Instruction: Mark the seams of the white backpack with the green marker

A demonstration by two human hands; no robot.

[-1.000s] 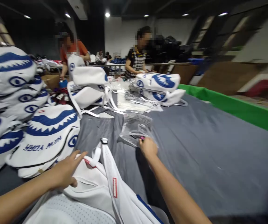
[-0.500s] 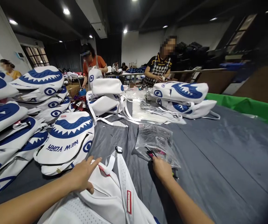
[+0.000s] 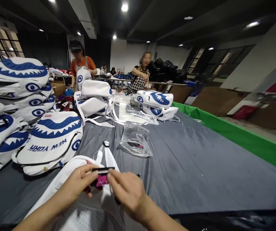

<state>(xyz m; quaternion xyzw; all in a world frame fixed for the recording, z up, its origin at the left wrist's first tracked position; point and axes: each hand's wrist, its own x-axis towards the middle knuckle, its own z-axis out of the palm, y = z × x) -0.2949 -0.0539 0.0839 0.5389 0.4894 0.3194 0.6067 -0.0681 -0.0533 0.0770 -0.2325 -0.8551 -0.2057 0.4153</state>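
Observation:
Between both hands, above a white backpack point(image 3: 53, 184), is a black-and-pink tag point(image 3: 102, 180) with pale lettering along its black upper strip. My left hand point(image 3: 81, 179) pinches its left end between thumb and fingers. At the other end, my right hand point(image 3: 129, 192) grips it, covering part of it. The backpack lies with its straps upward, one with a black buckle point(image 3: 106, 144) pointing away from me. Beyond my hands lies a clear plastic bag point(image 3: 136, 136) with something small, black and pink inside.
Finished-looking white backpacks with blue shark mouths point(image 3: 53, 138) are piled on the left. More backpacks point(image 3: 96, 106) stand further back, beside flat plastic sheets point(image 3: 130, 114). Two people work across the grey-covered table point(image 3: 188, 166). A green edge point(image 3: 214, 131) runs along the right.
My right hand has brought the black-and-pink tag from the clear bag back over the backpack. My left hand, previously spread on the backpack, now pinches the tag. The view has swung right.

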